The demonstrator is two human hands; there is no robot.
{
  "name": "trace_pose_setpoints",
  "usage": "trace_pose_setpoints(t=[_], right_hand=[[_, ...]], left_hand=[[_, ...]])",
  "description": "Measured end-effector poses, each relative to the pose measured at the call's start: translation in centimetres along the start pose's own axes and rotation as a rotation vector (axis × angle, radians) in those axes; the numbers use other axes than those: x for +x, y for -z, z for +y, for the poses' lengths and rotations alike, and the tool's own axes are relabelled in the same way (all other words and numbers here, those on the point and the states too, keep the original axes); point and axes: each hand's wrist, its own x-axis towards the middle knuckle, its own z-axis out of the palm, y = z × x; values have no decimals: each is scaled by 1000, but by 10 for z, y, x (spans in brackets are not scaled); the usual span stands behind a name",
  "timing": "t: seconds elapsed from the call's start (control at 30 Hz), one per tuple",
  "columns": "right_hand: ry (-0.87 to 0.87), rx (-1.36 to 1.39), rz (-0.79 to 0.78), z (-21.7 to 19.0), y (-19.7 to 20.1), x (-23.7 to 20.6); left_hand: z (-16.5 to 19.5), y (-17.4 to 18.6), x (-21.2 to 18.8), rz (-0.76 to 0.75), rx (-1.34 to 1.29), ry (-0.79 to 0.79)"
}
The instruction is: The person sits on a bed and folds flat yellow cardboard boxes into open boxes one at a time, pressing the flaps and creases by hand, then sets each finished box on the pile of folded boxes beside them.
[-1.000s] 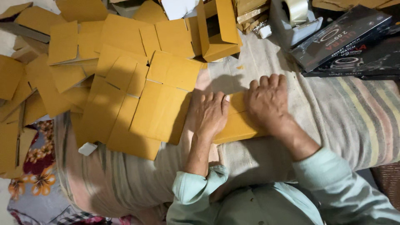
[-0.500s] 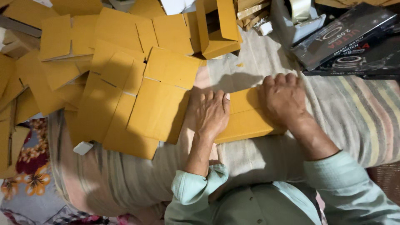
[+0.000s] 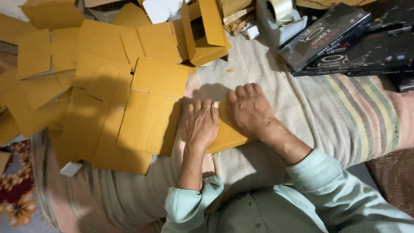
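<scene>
My left hand (image 3: 201,123) and my right hand (image 3: 250,110) lie side by side, palms down, pressing on a flat yellow-brown cardboard piece (image 3: 226,136) that rests on a striped cloth (image 3: 327,116). Most of that piece is hidden under both hands. Just left of my left hand lies a flattened cardboard box blank (image 3: 148,110), the top one of a spread of several like it.
Many flat cardboard blanks (image 3: 56,69) cover the left side. A folded-up open box (image 3: 207,32) stands at the top middle. A tape dispenser (image 3: 280,17) and dark printed boxes (image 3: 345,39) are at the top right. A flowered rug (image 3: 17,190) shows at the bottom left.
My right hand has slid left along the cardboard piece and now sits close against my left hand. The left hand has stayed in place.
</scene>
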Motion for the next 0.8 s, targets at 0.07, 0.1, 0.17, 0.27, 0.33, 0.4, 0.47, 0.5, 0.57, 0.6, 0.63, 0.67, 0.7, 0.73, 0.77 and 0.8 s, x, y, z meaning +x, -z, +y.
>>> trace_pose_setpoints(t=[0.07, 0.1, 0.17, 0.27, 0.33, 0.4, 0.47, 0.5, 0.57, 0.6, 0.63, 0.67, 0.7, 0.73, 0.77, 0.8], right_hand=[[-90, -16, 30, 12, 5, -7], [-134, -11, 32, 17, 6, -10], [-169, -86, 95, 17, 6, -17], [-117, -208, 168, 4, 2, -26], [-47, -108, 65, -8, 1, -33], [11, -72, 50, -13, 7, -41], [60, 18, 24, -11, 17, -50], [85, 83, 21, -6, 24, -54], [106, 112, -1, -1, 34, -57], [106, 86, -26, -3, 37, -58], [108, 61, -54, -4, 39, -58], [124, 55, -81, -8, 38, -56], [142, 50, -107, -14, 36, -53], [163, 44, -133, -18, 34, -51], [160, 41, -134, -21, 32, -50], [157, 36, -134, -22, 29, -49]], left_hand=[[3, 4, 1, -8, 8, -19], [5, 6, 2, -23, 1, 0], [8, 10, 1, -62, -12, 36], [14, 13, -6, -41, 22, 59], [21, 14, -15, 110, 84, -131], [27, 16, -26, 143, 75, -263], [31, 23, -43, 40, -9, -321], [32, 28, -51, 18, -26, -330], [33, 36, -63, -23, -67, -359], [34, 40, -67, -33, -73, -370], [35, 42, -70, -45, -80, -376], [36, 44, -71, -56, -85, -380], [38, 44, -71, -73, -86, -364], [41, 41, -69, -87, -85, -348], [43, 39, -68, -99, -83, -333], [44, 37, -66, -114, -38, -313]])
